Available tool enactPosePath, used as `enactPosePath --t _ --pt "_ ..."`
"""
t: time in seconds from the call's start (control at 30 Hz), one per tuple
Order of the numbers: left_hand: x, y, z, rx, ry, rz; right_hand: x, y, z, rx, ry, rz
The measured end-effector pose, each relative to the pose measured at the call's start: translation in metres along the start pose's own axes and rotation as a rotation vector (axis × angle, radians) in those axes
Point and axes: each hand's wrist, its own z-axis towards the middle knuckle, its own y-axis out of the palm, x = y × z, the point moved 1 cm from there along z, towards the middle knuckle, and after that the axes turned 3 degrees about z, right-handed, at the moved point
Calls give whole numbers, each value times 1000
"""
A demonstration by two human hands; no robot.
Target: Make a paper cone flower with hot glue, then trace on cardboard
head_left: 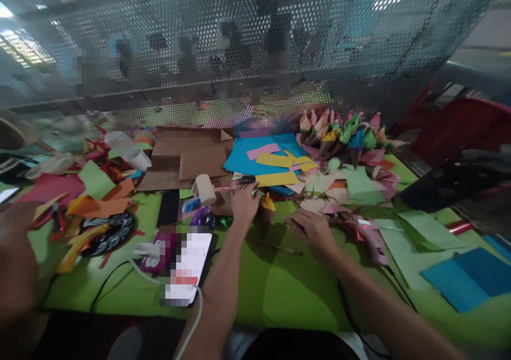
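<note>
"So, what to log at the near edge?"

"Lit phone (195, 267) laid face up on the green table (279, 296), with a white cable (197, 317) trailing toward the edge. Probably placed so for reading at a glance."

"And next, between the hands?"

"Brown paper cone (265, 219), yellow end pointing away from the near edge. Cannot tell whether standing or lying."

"State of grip?"

"Left hand (244, 203) just beside the cone, with fingers curled. Cannot confirm contact or a pinch. Right hand (312, 227) low on the other side, with fingers drawn together; too blurred to tell whether pinching anything. Presumably set on both sides to keep the cone within reach."

"Anything flanking?"

"Pink glue gun (371, 237) to the right of the right hand, nozzle turned inward, apparently parked for a short reach. At far left, another person's hand (16, 243), too blurred to read."

"Further back?"

"Yellow strips (275, 179) on blue sheets (243, 157), beside brown paper (195, 141); seemingly spread flat for easy picking. Behind, at right, a bunch of colour-tipped cones (343, 131), perhaps grouped there to spare the tips from crushing. Last, a perforated metal screen (239, 96), evidently serving as a divider."
</note>
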Motion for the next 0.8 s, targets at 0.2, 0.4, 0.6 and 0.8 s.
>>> enactPosePath --t 0.2,0.4,0.6,0.8 --pt "-3 2 0 49 12 -8 2 4 -1 -25 20 6" --pt "-4 2 0 73 20 -23 2 4 -1 -25 11 30" --pt "-4 1 -1 79 14 -22 0 2 -1 -38 2 18" --pt "-3 0 0 77 15 -29 -1 1 -1 -25 11 32"
